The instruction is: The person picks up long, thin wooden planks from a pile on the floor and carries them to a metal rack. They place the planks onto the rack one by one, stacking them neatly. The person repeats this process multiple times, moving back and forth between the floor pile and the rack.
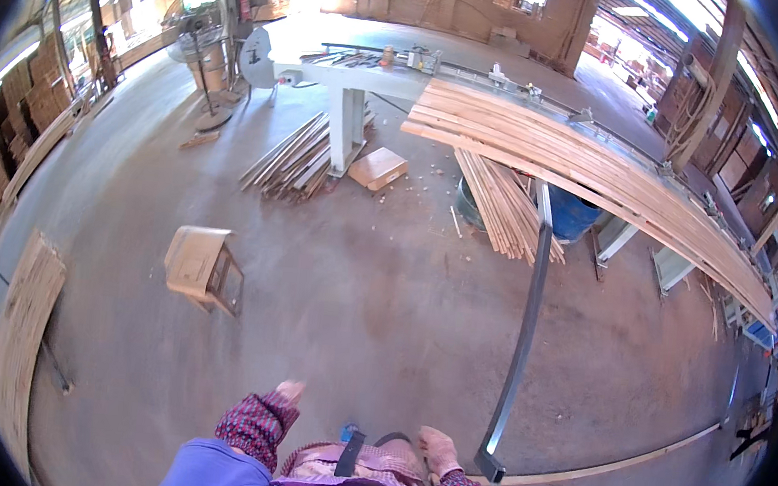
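My left hand hangs in front of my body at the lower middle, out of a patterned cuff. It is small and blurred, so its fingers cannot be made out. My right hand is beside my apron, its fingers curled in with nothing seen in them. Right of that hand is the near end of a long dark metal bar; a gap separates the two. The bar stretches away toward a bench stacked with long wooden boards.
A wooden stool stands on the concrete floor, left of centre. Narrow wood strips lie by the bench leg, near a wooden block. Under the boards are more strips and a blue barrel. Boards line the left side.
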### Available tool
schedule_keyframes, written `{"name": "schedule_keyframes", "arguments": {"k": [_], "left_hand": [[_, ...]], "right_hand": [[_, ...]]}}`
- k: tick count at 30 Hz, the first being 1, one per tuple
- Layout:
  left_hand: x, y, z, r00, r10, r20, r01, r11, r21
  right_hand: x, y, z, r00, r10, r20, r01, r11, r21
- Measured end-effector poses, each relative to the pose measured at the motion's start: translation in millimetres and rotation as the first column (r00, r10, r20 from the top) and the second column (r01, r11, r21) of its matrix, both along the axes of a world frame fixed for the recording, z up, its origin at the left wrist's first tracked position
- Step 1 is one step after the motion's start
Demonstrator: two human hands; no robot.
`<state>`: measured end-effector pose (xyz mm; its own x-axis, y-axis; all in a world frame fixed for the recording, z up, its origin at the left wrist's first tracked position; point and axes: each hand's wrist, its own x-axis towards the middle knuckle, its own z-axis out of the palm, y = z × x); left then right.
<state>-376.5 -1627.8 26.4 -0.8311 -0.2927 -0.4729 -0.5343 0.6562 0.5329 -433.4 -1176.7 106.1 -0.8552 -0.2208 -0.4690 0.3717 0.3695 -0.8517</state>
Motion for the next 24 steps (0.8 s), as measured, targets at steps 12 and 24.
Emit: {"name": "schedule_keyframes", "arguments": {"k": [12, 24], "left_hand": [[-478.7, 55.0, 124.5, 0.931, -0.151, -0.332, 0.239, 0.940, 0.242], [-736.8, 29.2, 328.0, 0.704, -0.669, -0.238, 0.281, 0.570, -0.772]], "right_hand": [[-299.7, -16.8, 15.7, 0.964, 0.206, -0.169, -0.175, 0.968, 0.179], [-624.2, -113.1, 133.3, 0.953, -0.274, 0.129, 0.303, 0.872, -0.384]]}}
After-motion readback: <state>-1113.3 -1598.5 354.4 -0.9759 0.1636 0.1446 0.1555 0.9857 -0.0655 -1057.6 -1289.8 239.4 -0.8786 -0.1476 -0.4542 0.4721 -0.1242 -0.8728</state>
